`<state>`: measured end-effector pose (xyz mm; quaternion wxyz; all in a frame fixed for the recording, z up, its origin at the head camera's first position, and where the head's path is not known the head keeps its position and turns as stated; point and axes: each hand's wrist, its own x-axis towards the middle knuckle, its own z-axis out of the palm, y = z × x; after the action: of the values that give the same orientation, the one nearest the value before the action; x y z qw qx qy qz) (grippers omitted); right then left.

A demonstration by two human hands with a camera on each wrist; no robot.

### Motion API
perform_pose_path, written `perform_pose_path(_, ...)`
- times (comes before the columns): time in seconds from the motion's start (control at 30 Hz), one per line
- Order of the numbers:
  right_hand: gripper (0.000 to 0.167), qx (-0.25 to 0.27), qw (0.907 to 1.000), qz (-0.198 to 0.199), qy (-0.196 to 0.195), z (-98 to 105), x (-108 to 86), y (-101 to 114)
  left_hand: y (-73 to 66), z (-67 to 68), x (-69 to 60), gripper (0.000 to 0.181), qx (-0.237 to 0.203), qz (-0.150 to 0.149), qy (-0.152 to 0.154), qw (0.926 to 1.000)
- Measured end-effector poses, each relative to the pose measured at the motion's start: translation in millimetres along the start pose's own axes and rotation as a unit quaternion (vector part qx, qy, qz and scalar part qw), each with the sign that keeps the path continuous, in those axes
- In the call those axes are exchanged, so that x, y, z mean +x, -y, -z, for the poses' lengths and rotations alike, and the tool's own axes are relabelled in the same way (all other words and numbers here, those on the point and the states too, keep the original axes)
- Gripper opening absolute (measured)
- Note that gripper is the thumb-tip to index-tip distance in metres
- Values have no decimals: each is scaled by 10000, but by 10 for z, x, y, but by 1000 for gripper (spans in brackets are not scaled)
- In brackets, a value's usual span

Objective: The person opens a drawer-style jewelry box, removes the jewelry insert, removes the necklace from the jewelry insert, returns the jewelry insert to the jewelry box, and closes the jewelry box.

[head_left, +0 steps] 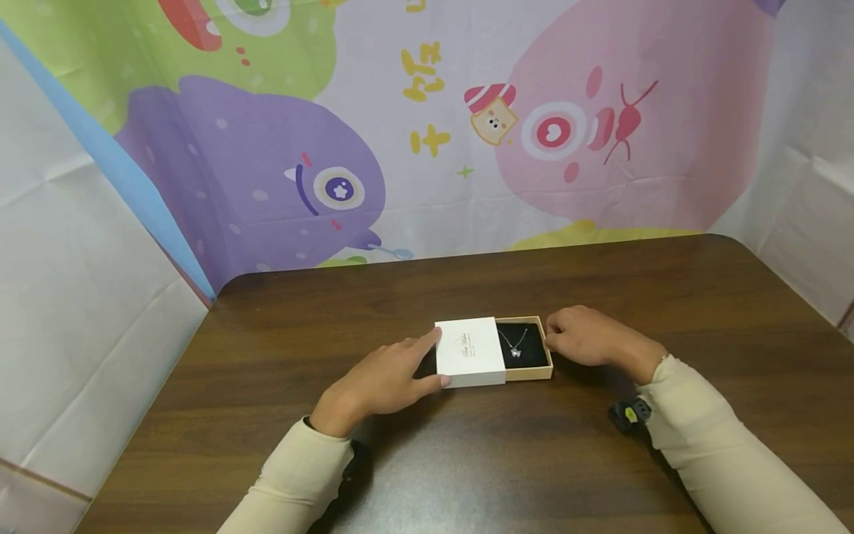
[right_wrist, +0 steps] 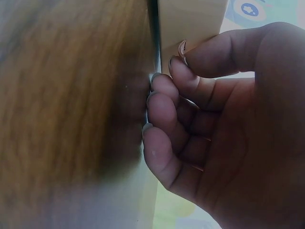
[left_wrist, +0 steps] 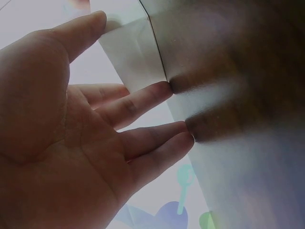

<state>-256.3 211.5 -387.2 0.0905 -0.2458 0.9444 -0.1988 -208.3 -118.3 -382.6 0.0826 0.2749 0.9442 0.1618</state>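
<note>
A white sliding jewelry box sleeve (head_left: 469, 352) with small printed lettering lies on the table. From its right end juts a tan inner tray (head_left: 529, 374) with a black pad. A silver necklace (head_left: 515, 350) with a small pendant rests on that pad. My left hand (head_left: 383, 374) holds the sleeve's left end between thumb and forefinger, and the other fingers are extended in the left wrist view. At the tray's right end, my right hand (head_left: 587, 337) pinches with thumb and forefinger, its remaining fingers curled against the table. Exactly what part it pinches is partly hidden.
The brown wooden table (head_left: 467, 460) spreads around the box. A cartoon-printed cloth (head_left: 427, 200) hangs behind the table's far edge, with pale cloth at both sides. A dark wrist device (head_left: 629, 415) sits under the right sleeve cuff.
</note>
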Motion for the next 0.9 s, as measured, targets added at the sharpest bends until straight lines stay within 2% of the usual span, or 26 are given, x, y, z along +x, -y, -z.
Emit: perform_pose_path(0.9,23,82,9999,93,-70,10,-11,19,-5,7,1,77,22,-18,38,10000)
